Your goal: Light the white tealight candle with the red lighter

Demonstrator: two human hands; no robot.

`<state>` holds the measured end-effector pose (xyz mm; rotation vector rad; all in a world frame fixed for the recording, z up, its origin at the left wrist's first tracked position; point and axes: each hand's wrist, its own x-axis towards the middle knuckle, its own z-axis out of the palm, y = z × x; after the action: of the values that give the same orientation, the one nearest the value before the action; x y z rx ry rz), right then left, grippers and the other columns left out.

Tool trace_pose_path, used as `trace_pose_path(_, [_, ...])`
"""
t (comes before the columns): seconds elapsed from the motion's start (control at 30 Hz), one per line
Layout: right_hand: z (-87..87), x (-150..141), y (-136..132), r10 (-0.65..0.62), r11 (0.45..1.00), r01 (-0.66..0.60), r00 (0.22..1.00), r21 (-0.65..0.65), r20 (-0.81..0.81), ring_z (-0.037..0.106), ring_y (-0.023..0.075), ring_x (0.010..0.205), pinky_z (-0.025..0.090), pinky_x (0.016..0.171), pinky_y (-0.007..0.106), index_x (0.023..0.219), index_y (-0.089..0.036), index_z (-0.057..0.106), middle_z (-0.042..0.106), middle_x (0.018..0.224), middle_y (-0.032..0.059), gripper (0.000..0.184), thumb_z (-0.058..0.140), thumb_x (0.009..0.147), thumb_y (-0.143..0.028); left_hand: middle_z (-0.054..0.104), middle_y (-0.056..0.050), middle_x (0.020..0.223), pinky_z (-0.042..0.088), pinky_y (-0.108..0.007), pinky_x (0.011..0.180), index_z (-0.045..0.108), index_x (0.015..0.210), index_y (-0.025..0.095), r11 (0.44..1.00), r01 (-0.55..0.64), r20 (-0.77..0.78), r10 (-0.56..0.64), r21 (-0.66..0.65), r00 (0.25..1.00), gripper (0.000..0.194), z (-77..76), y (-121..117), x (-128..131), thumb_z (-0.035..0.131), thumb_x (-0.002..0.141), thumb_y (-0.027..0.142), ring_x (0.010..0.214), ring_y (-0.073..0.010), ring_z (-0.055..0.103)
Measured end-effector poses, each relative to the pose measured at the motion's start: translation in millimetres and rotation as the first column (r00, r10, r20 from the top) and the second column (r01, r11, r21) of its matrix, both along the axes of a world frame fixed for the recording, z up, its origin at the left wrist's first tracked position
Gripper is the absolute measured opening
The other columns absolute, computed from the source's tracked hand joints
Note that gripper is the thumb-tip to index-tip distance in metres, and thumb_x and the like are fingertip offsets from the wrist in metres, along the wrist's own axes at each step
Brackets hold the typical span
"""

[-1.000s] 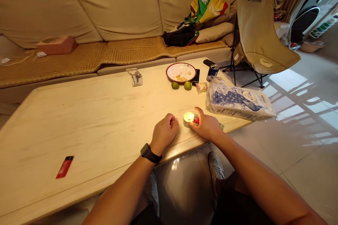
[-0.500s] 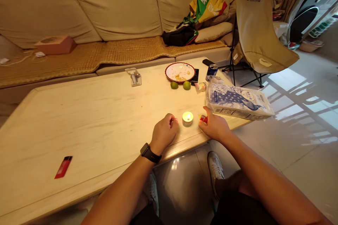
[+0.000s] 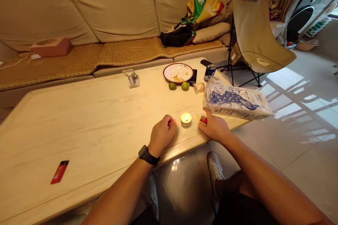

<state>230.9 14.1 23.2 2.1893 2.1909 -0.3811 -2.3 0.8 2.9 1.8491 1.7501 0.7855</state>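
candle [image 3: 186,120] burns between the curled left hand [image 3: 163,133] and the right hand [image 3: 216,127] holding a small red item [image 3: 203,120], so gentle movement is best.

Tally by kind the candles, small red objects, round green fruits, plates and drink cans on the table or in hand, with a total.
Lit candle: 1
Small red objects: 2 (one in the right hand, one lying on the table)
Round green fruits: 2
Plate: 1
Drink can: 1
Total: 7
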Motion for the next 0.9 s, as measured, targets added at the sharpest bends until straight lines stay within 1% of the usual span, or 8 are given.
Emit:
trace_pose_path(0.27, [1.9,-3,-1,0.032,0.999,-0.032,0.999,0.006,0.013,0.069,0.0320,0.095,0.044,0.076,0.035,0.153,-0.018,0.030,0.074,0.100,0.0125,0.072,0.048,0.089,-0.048,0.059,0.002,0.067,0.032,-0.029,0.059,0.052,0.084,0.024,1.000,0.011,-0.021,-0.011,0.004,1.000,0.020,-2.4,0,-2,0.045,0.095,0.040,0.062,-0.0181,0.055])
trace_pose_path(0.43, [1.4,-3,-2,0.046,0.999,-0.046,0.999,0.006,0.009,0.069,0.0320,0.096,0.044,0.077,0.035,0.154,-0.017,0.028,0.074,0.100,0.0128,0.073,0.047,0.090,-0.049,0.059,0.001,0.067,0.032,-0.029,0.059,0.051,0.084,0.025,1.000,0.012,-0.033,-0.011,0.012,0.999,0.020,-0.6,-1,-1,0.044,0.095,0.039,0.061,-0.0184,0.055])
trace_pose_path(0.67, [-0.8,-9,-2,0.062,0.998,-0.062,0.998,0.017,-0.031,0.069,0.0315,0.098,0.044,0.080,0.036,0.152,-0.017,0.031,0.074,0.104,0.0137,0.075,0.042,0.093,-0.062,0.059,0.001,0.066,0.032,-0.029,0.058,0.051,0.083,0.025,1.000,0.016,-0.025,-0.016,0.007,1.000,0.019,2.1,-1,0,0.044,0.094,0.039,0.061,-0.0183,0.055])
trace_pose_path(0.77, [1.5,-15,-1,0.061,0.998,-0.061,0.998,0.002,-0.022,0.068,0.0310,0.099,0.044,0.082,0.037,0.154,-0.015,0.028,0.074,0.105,0.0142,0.074,0.041,0.095,-0.059,0.059,0.001,0.066,0.032,-0.029,0.058,0.051,0.083,0.025,1.000,0.018,-0.028,-0.018,0.015,0.999,0.019,1.2,-1,0,0.044,0.094,0.039,0.060,-0.0180,0.054])
trace_pose_path(0.9, [7.3,-24,-1,0.086,0.996,-0.086,0.996,-0.005,0.000,0.069,0.0321,0.099,0.045,0.080,0.036,0.153,-0.016,0.030,0.074,0.104,0.0135,0.071,0.041,0.094,-0.054,0.059,0.001,0.066,0.033,-0.029,0.059,0.051,0.083,0.025,1.000,0.016,-0.030,-0.015,0.026,0.999,0.019,0.8,-1,0,0.045,0.094,0.039,0.061,-0.0179,0.055])
